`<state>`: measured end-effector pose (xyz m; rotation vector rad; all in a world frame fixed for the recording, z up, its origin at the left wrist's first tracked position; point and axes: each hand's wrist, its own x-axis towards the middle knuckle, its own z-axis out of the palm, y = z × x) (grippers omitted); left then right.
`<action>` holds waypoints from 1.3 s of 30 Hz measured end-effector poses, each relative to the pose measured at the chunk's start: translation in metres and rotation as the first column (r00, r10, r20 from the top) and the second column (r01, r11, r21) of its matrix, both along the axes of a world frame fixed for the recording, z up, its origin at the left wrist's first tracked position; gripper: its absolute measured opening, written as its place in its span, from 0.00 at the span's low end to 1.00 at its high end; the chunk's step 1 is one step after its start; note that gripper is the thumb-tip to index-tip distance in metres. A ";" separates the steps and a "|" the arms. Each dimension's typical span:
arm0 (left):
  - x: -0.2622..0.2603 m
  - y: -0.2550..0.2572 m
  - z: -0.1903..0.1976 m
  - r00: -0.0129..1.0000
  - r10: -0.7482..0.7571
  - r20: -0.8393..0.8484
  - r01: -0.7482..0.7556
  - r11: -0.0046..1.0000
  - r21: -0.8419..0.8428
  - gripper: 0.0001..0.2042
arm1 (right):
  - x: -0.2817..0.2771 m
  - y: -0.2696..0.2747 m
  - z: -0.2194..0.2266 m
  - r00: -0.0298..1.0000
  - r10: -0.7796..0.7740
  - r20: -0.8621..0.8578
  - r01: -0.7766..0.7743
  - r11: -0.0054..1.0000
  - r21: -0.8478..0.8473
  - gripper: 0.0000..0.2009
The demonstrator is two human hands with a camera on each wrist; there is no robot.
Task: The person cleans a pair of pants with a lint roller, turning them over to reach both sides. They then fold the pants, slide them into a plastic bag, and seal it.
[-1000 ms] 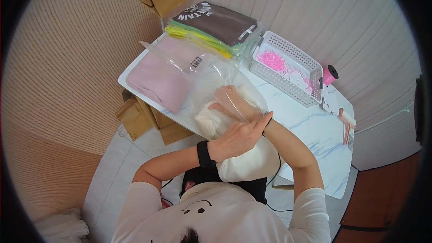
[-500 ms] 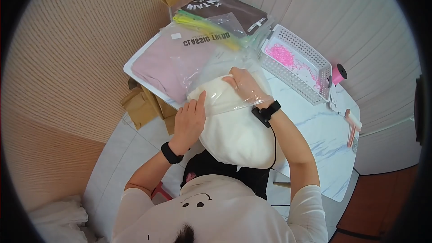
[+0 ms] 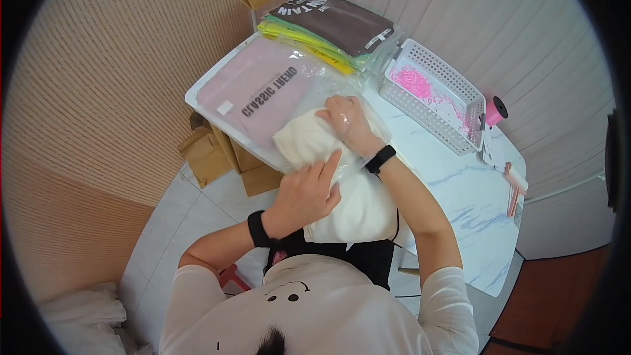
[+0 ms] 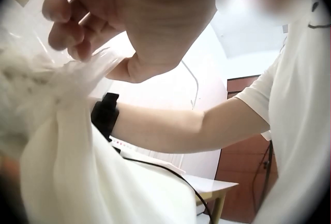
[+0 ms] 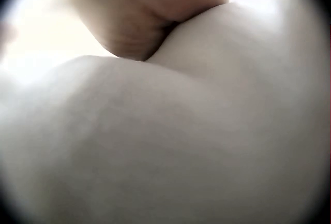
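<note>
A cream-white garment (image 3: 358, 213), bunched and folded, lies over the near table edge and the lap, its upper part inside a clear plastic bag (image 3: 376, 118). Through the film, my right hand (image 3: 350, 123) shows inside the bag, its fingers and thumb gripping the garment's upper end. The right wrist view is filled by pale cloth, with part of a hand (image 5: 150, 12) above it. My left hand (image 3: 305, 187) is at the bag's mouth over the garment, index finger extended. In the left wrist view, its fingers (image 4: 64, 35) bend loosely beside the film, thumb apart from them.
A pink garment (image 3: 227, 85) lies at the table's left under clear film lettered "CLASSIC TREND". Behind are bagged shirts (image 3: 342, 20), a white basket (image 3: 427, 118) with pink shreds and a pink ribbon spool (image 3: 493, 113). Brown paper bags (image 3: 207, 158) stand beside the table.
My left hand went from near my right wrist to the garment's left side, then back right to the bag's mouth. The lettered film has settled flat over the pink garment.
</note>
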<state>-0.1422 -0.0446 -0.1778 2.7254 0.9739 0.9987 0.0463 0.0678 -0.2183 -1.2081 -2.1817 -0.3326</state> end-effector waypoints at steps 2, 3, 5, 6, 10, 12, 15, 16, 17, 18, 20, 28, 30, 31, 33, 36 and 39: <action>0.016 0.014 0.019 0.999 0.039 -0.018 -0.038 0.998 0.046 0.33 | 0.004 0.001 -0.003 0.997 0.052 0.058 -0.045 0.992 -0.120 0.11; 0.023 0.021 0.026 0.998 0.062 -0.023 -0.060 0.996 0.070 0.33 | 0.005 0.001 0.000 0.993 0.083 0.086 -0.066 0.981 -0.181 0.12; 0.033 0.035 0.024 0.990 0.060 -0.127 -0.056 0.998 0.033 0.33 | 0.009 -0.009 0.003 0.991 -0.009 0.131 0.019 0.997 -0.073 0.14; 0.040 0.044 0.021 0.983 0.060 -0.176 -0.058 0.998 0.016 0.33 | 0.012 -0.013 0.006 0.987 -0.055 0.152 0.058 0.998 -0.014 0.15; 0.065 0.068 0.016 0.979 -0.033 -0.202 0.028 0.999 -0.026 0.28 | 0.030 -0.014 -0.010 0.983 -0.096 0.155 0.147 0.921 -0.361 0.17; 0.077 0.080 0.016 0.966 -0.120 -0.228 0.105 0.992 -0.077 0.25 | 0.025 -0.009 -0.012 0.975 -0.107 0.194 0.167 0.931 -0.325 0.14; 0.091 0.094 0.016 0.956 -0.043 -0.290 0.089 0.985 0.145 0.18 | 0.024 -0.017 -0.003 0.957 -0.100 0.272 0.180 0.940 -0.289 0.15; 0.093 0.097 0.018 0.958 -0.096 -0.270 0.133 0.984 0.120 0.16 | 0.023 -0.020 0.002 0.948 -0.062 0.312 0.157 0.944 -0.290 0.15; 0.095 0.100 0.020 0.957 -0.149 -0.249 0.177 0.980 0.095 0.14 | 0.021 -0.022 0.008 0.934 -0.016 0.358 0.125 0.951 -0.283 0.15; 0.095 0.099 0.026 0.953 -0.200 -0.227 0.221 0.973 0.070 0.13 | 0.016 -0.023 0.013 0.915 0.026 0.403 0.092 0.958 -0.270 0.15; 0.099 0.083 0.031 0.982 -0.141 -0.126 0.163 0.968 0.191 0.12 | 0.002 -0.024 0.018 0.891 0.039 0.452 0.063 0.976 -0.209 0.15; 0.086 0.048 0.037 0.854 -0.511 -0.094 0.503 0.859 -0.101 0.14 | -0.010 0.001 0.010 0.906 -0.105 0.409 0.121 0.993 -0.014 0.10; 0.069 0.034 0.035 0.881 -0.474 -0.014 0.469 0.875 -0.119 0.15 | 0.006 -0.007 0.015 0.875 -0.179 0.449 0.214 0.976 -0.028 0.13; 0.061 0.031 0.033 0.890 -0.456 0.025 0.455 0.881 -0.131 0.16 | 0.007 -0.013 0.015 0.894 -0.204 0.398 0.210 0.977 0.030 0.15; 0.046 0.033 0.012 0.935 -0.354 0.024 0.355 0.934 -0.033 0.18 | 0.010 -0.030 0.010 0.925 -0.250 0.287 0.219 0.966 0.134 0.20; 0.017 0.034 -0.011 0.984 -0.179 -0.009 0.179 0.983 0.041 0.22 | 0.020 -0.073 0.001 0.965 -0.131 0.229 0.161 0.980 -0.117 0.23; -0.012 0.031 -0.029 0.999 -0.016 0.030 0.016 1.000 0.000 0.23 | 0.041 -0.129 0.001 0.977 -0.039 0.210 0.088 0.969 -0.229 0.19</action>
